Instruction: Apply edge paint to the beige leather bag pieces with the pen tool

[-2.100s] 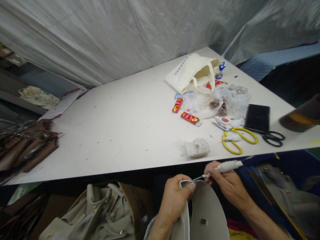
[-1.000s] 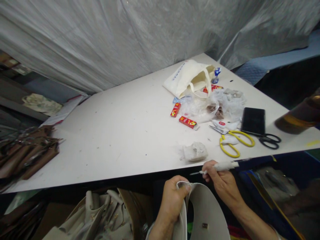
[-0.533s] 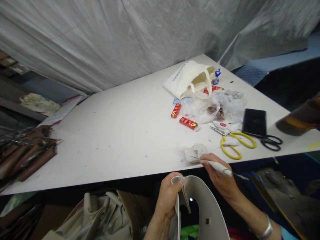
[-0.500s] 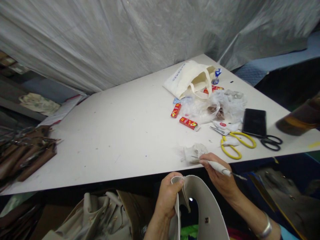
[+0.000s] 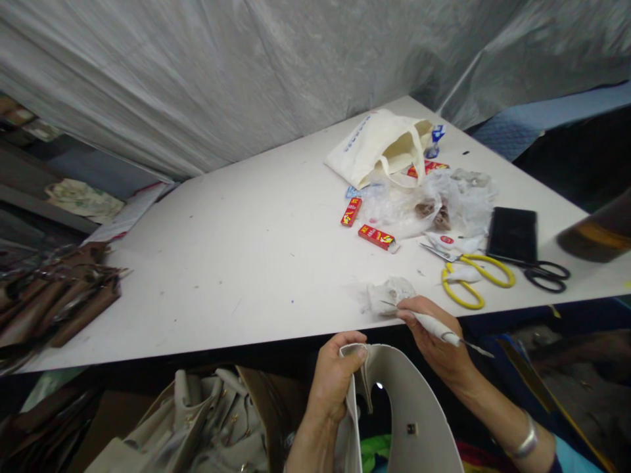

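My left hand [image 5: 333, 378] is closed on the upper edge of a light grey leather bag piece [image 5: 419, 401], with the thumb inside and the fingers outside. The piece curves open toward the right, and a small metal fitting shows on its inner face. In my right hand [image 5: 438, 345] is a thin pointed tool with a white wrapped handle [image 5: 436, 328], held like a pen. Its tip is over a crumpled whitish wad [image 5: 389, 294] at the table's near edge; whether it touches I cannot tell. The tool's other end is a thin metal spike.
On the white table [image 5: 236, 263] lie yellow-handled scissors [image 5: 478, 279], black-handled scissors [image 5: 547, 276], a black phone-like slab [image 5: 513, 234], red boxes [image 5: 376, 237], plastic bags and a cream tote [image 5: 374, 148]. A dark bottle [image 5: 599, 230] lies right. Brown pieces [image 5: 83, 295] are stacked left; grey bag pieces [image 5: 197, 420] sit below.
The view has shifted slightly, so the things on the table sit a little farther right. Both hands keep their holds, and the tool stays by the wad.
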Demonstrator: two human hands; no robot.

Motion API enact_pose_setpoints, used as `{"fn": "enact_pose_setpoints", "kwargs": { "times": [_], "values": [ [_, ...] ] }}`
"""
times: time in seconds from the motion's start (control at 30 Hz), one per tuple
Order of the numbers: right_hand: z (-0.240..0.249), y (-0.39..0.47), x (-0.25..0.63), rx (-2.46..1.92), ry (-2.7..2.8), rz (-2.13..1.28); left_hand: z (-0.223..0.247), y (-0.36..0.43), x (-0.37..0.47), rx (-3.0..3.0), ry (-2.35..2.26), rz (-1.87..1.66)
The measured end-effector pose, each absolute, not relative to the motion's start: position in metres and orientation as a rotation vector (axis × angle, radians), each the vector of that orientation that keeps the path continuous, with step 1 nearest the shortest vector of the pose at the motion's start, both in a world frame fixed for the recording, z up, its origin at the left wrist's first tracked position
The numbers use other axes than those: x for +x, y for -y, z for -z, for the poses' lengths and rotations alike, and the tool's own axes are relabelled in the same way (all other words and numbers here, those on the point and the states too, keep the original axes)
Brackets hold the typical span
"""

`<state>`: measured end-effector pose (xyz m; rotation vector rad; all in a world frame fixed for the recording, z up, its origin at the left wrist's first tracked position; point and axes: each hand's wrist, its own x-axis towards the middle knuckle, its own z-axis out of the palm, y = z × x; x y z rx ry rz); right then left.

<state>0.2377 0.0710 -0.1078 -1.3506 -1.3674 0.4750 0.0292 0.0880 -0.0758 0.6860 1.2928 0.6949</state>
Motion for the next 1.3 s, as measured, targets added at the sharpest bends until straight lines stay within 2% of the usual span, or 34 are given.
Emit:
{"fn": "enact_pose_setpoints", "kwargs": {
  "times": [0.07, 0.27, 0.8, 1.03, 1.13, 1.3],
  "values": [
    [0.105, -0.065, 0.237, -1.354, 1.284, -0.543, 0.08, -0.088, 0.027, 0.663, -1.306, -0.703],
    [0.105, -0.051, 0.226, -1.221, 1.085, -1.098, 0.097, -0.087, 0.02, 0.636, -1.251, -0.701],
    [0.104, -0.053, 0.223, -1.212, 1.12, -1.227, 0.079, -0.081, 0.03, 0.604, -1.205, -0.721],
    [0.107, -0.065, 0.225, -1.276, 1.087, -1.386, 0.079, -0.079, 0.036, 0.599, -1.228, -0.722],
    [0.103, -0.064, 0.227, -1.246, 1.192, -1.308, 0.084, -0.079, 0.035, 0.581, -1.234, -0.756],
    [0.094, -0.046, 0.23, -1.036, 1.695, -0.895, 0.087, -0.077, 0.031, 0.57, -1.212, -0.788]
  ]
}}
